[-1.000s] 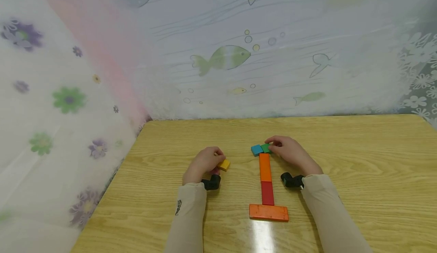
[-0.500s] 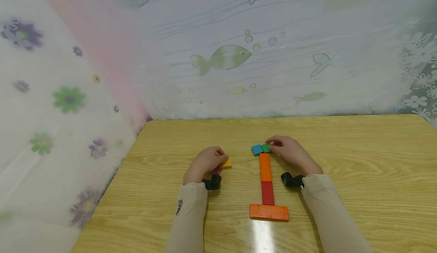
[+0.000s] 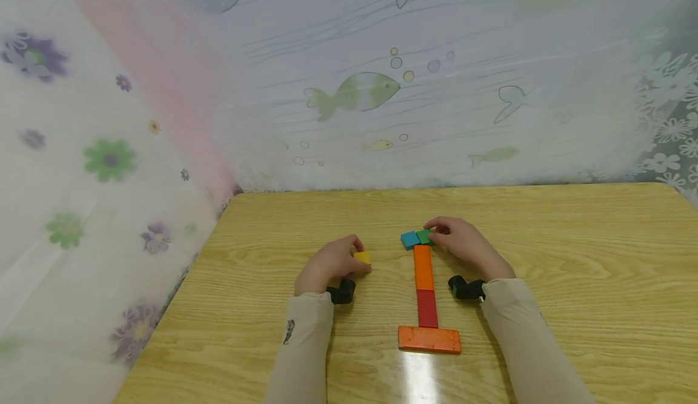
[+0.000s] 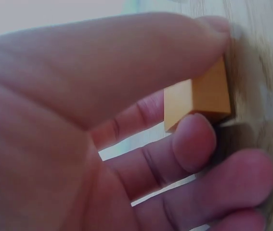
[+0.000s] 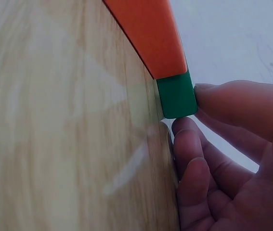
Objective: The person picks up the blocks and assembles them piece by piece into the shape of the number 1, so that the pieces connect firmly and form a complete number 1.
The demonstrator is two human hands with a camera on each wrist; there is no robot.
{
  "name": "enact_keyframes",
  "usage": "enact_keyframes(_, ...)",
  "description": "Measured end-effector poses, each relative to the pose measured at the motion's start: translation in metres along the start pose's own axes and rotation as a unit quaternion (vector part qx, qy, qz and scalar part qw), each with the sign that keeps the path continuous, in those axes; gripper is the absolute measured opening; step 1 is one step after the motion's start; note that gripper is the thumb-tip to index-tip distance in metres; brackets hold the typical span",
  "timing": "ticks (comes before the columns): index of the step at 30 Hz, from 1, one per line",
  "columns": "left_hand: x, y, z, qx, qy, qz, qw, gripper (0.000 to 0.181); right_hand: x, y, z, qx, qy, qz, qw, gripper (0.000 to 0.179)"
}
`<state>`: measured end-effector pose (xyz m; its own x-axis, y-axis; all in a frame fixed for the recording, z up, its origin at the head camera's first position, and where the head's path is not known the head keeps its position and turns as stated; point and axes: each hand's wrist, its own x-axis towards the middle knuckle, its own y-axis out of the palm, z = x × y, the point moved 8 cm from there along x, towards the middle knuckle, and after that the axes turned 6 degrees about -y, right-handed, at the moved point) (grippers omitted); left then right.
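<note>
My left hand (image 3: pixel 329 266) pinches a yellow block (image 3: pixel 362 258) between thumb and fingers, left of the other blocks. In the left wrist view the thumb lies along one side of this yellow block (image 4: pixel 211 94), with fingertips at another. My right hand (image 3: pixel 466 245) holds a green block (image 3: pixel 423 236) by its right end, thumb on top and fingers at its side in the right wrist view. A blue block (image 3: pixel 409 240) sits against the green one's left. Both lie at the far end of a long orange block (image 3: pixel 423 268), followed by a red block (image 3: pixel 428 308).
Another orange block (image 3: pixel 429 340) lies crosswise at the near end of the red one. All rest on a wood-grain table (image 3: pixel 572 258). Behind stands a fish-patterned curtain (image 3: pixel 447 113), and on the left hangs a flowered one (image 3: pixel 82 198).
The left hand has shifted slightly right, and its fingers have changed their hold on the yellow block, which has turned a little. The right hand and the other blocks have stayed put.
</note>
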<state>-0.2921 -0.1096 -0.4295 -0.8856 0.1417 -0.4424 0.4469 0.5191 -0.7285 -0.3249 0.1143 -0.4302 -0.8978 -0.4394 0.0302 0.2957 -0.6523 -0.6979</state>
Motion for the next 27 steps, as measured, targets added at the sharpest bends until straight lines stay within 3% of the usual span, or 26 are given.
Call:
enact_keyframes(9, -0.003, 0.000, -0.002, -0.034, -0.001, -0.010, 0.9994, 0.039, 0.001, 0.001, -0.003, 0.000, 0.006, 0.008, 1.0000, 0.033)
enact_keyframes(27, 0.003, -0.003, -0.011, -0.028, 0.002, -0.047, 0.9985, 0.039, 0.001, 0.000, -0.001, 0.004, 0.009, 0.009, 0.9999, 0.033)
